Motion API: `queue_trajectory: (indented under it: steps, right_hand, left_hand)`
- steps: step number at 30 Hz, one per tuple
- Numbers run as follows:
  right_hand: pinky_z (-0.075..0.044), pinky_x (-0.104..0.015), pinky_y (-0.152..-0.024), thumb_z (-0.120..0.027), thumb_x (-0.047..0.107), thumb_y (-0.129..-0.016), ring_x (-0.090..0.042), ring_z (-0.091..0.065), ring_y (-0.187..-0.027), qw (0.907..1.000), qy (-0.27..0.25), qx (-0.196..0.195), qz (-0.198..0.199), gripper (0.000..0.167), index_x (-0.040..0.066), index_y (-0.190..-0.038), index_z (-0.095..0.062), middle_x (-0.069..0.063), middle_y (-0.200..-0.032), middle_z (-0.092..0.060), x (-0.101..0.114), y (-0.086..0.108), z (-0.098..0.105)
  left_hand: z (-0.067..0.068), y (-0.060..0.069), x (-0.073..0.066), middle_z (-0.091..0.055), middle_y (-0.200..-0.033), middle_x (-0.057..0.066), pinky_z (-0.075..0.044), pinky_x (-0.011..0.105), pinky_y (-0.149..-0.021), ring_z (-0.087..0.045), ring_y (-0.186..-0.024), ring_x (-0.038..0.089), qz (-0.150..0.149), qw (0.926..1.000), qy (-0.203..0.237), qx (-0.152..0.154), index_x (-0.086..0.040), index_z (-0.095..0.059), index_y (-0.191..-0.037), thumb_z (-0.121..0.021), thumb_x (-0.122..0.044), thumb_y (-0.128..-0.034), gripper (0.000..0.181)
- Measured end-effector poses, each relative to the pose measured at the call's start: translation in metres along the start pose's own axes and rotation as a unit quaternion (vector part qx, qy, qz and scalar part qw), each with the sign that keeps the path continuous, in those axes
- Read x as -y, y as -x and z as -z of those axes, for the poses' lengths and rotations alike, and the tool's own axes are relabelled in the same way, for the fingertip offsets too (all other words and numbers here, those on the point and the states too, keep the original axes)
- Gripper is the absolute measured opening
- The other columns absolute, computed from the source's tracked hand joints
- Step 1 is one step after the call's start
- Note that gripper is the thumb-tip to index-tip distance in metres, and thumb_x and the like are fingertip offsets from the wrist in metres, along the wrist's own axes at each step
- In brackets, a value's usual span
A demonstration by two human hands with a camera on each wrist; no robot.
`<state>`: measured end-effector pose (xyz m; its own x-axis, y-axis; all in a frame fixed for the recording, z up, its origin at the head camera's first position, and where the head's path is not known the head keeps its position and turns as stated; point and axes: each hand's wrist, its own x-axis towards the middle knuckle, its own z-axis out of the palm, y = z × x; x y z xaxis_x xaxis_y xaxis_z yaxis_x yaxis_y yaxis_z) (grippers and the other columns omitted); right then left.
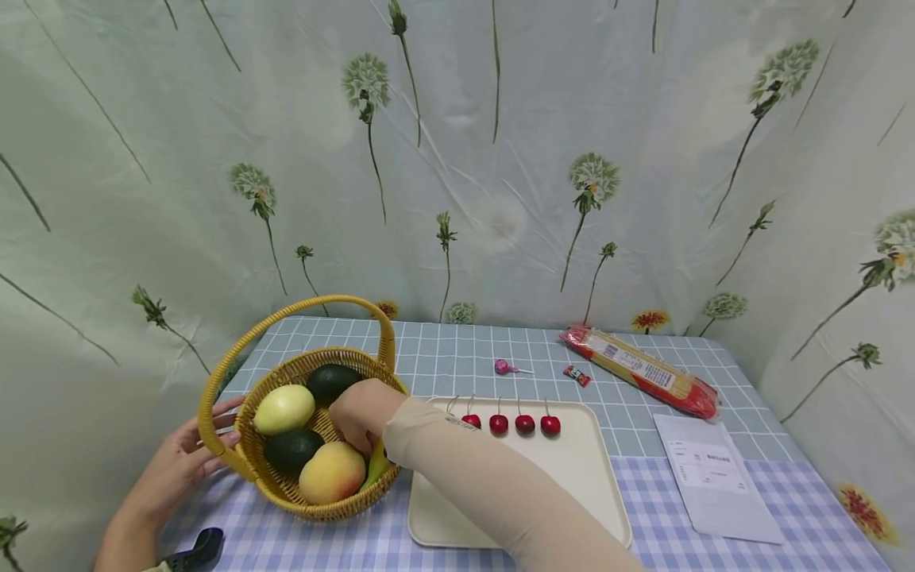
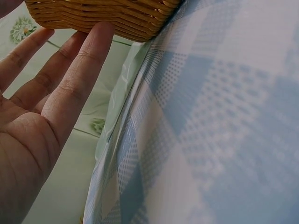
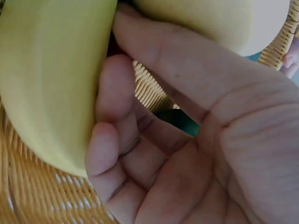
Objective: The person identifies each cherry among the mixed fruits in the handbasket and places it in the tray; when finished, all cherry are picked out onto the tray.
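A yellow wicker basket (image 1: 282, 377) with a tall handle holds a pale yellow-green fruit (image 1: 284, 409), two dark green avocados (image 1: 293, 450), a peach (image 1: 332, 473) and a banana (image 3: 51, 79). My right hand (image 1: 364, 413) reaches down inside, its fingers curled beside the banana. Between thumb and fingertips the right wrist view shows a sliver of dark red, apparently a cherry, mostly hidden. My left hand (image 1: 189, 453) is at the basket's left side, fingers extended, fingertips (image 2: 100, 35) against the wicker. Several cherries (image 1: 525, 425) with stems stand in a row on a cream tray (image 1: 600, 485).
Behind the tray lie a lollipop (image 1: 503, 366) and a small red wrapped candy (image 1: 577, 376). A pack of noodles (image 1: 643, 369) and a white labelled envelope (image 1: 715, 477) are at the right. The right forearm crosses over the tray. A floral curtain (image 1: 493, 159) hangs behind the table.
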<state>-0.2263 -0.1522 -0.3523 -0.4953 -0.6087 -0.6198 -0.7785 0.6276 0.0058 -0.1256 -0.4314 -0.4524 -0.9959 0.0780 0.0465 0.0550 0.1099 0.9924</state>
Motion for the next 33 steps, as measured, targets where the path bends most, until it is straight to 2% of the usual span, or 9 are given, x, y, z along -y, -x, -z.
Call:
queue_trajectory:
  steps: [4, 10, 17, 18, 21, 23, 24, 28, 33]
  right_hand:
    - [-0.042, -0.02, -0.05, -0.083, 0.003, -0.086, -0.009, -0.049, -0.057, 0.9996, 0.019, -0.006, -0.019, 0.031, 0.022, -0.066, -0.069, 0.008, -0.06, -0.055, 0.006, 0.001, 0.001]
    - [-0.04, -0.019, -0.049, -0.083, 0.004, -0.087, -0.009, -0.046, -0.057, 0.9995, 0.029, -0.004, -0.014, 0.028, 0.022, -0.07, -0.071, 0.008, -0.061, -0.052, 0.006, 0.001, 0.001]
    - [-0.038, -0.021, -0.047, -0.081, 0.0, -0.084, -0.009, -0.044, -0.056, 0.9997, 0.002, -0.024, -0.003, 0.032, 0.022, -0.064, -0.067, 0.008, -0.062, -0.052, 0.002, 0.001, 0.0]
    - [-0.037, -0.021, -0.046, -0.081, 0.0, -0.081, -0.009, -0.044, -0.054, 0.9995, -0.003, -0.032, 0.003, 0.032, 0.023, -0.063, -0.068, 0.009, -0.061, -0.053, -0.002, -0.01, -0.005]
    - [-0.04, -0.021, -0.048, -0.081, 0.001, -0.078, -0.007, -0.049, -0.055, 0.9983, -0.027, -0.05, 0.011, 0.029, 0.026, -0.066, -0.071, 0.011, -0.063, -0.058, -0.01, -0.026, -0.01]
    - [-0.042, -0.022, -0.05, -0.082, 0.004, -0.08, -0.007, -0.051, -0.058, 0.9971, -0.039, -0.062, 0.023, 0.025, 0.026, -0.071, -0.073, 0.011, -0.066, -0.061, -0.015, -0.026, -0.01]
    - [-0.043, -0.022, -0.052, -0.083, 0.007, -0.081, -0.006, -0.053, -0.061, 0.9963, -0.046, -0.067, 0.028, 0.023, 0.026, -0.074, -0.074, 0.011, -0.069, -0.063, -0.017, -0.025, -0.01]
    - [-0.048, -0.021, -0.065, -0.084, 0.019, -0.09, -0.006, -0.057, -0.078, 0.9928, -0.061, -0.093, 0.043, 0.011, 0.026, -0.088, -0.075, 0.012, -0.087, -0.067, -0.02, 0.007, -0.005]
    - [-0.047, -0.019, -0.068, -0.082, 0.028, -0.094, -0.006, -0.056, -0.086, 0.985, -0.08, -0.129, 0.082, 0.008, 0.026, -0.097, -0.074, 0.013, -0.097, -0.066, -0.035, 0.016, -0.01]
  left_hand:
    - [0.001, 0.001, -0.001, -0.069, -0.125, -0.021, -0.065, 0.024, -0.086, -0.072, -0.11, 0.0, 0.009, 0.9999, -0.009, -0.005, -0.018, -0.049, -0.161, -0.056, -0.004, -0.1103, 0.054]
    - [0.0, 0.0, -0.001, -0.069, -0.125, -0.021, -0.065, 0.024, -0.085, -0.072, -0.11, 0.0, 0.005, 0.9999, -0.01, -0.003, -0.019, -0.05, -0.161, -0.056, -0.003, -0.11, 0.054]
    - [0.001, 0.0, 0.001, -0.069, -0.124, -0.02, -0.065, 0.024, -0.084, -0.072, -0.109, 0.001, 0.001, 0.9999, -0.015, -0.007, -0.02, -0.051, -0.16, -0.055, -0.002, -0.1099, 0.054]
    - [0.001, -0.001, 0.001, -0.069, -0.124, -0.02, -0.065, 0.024, -0.084, -0.072, -0.109, 0.001, 0.001, 0.9999, -0.013, -0.008, -0.021, -0.052, -0.16, -0.055, -0.002, -0.1099, 0.054]
    - [0.001, -0.002, 0.002, -0.069, -0.124, -0.019, -0.065, 0.024, -0.083, -0.072, -0.108, 0.001, 0.002, 0.9999, -0.007, -0.01, -0.024, -0.054, -0.158, -0.054, -0.001, -0.11, 0.053]
    - [0.001, -0.003, 0.003, -0.069, -0.124, -0.019, -0.065, 0.024, -0.083, -0.072, -0.108, 0.001, 0.0, 1.0, -0.003, -0.009, -0.025, -0.055, -0.157, -0.053, 0.0, -0.1101, 0.053]
    - [0.001, -0.002, 0.003, -0.069, -0.124, -0.018, -0.066, 0.024, -0.083, -0.072, -0.108, 0.002, -0.002, 1.0, 0.0, -0.008, -0.025, -0.055, -0.157, -0.053, 0.001, -0.11, 0.054]
    - [0.001, -0.002, 0.003, -0.07, -0.124, -0.017, -0.066, 0.024, -0.084, -0.073, -0.108, 0.002, -0.002, 1.0, 0.004, -0.003, -0.026, -0.056, -0.156, -0.053, 0.001, -0.1101, 0.053]
    - [0.001, -0.002, 0.001, -0.069, -0.124, -0.02, -0.066, 0.024, -0.084, -0.072, -0.108, 0.001, 0.006, 0.9999, -0.007, -0.007, -0.025, -0.053, -0.158, -0.054, -0.002, -0.1103, 0.053]
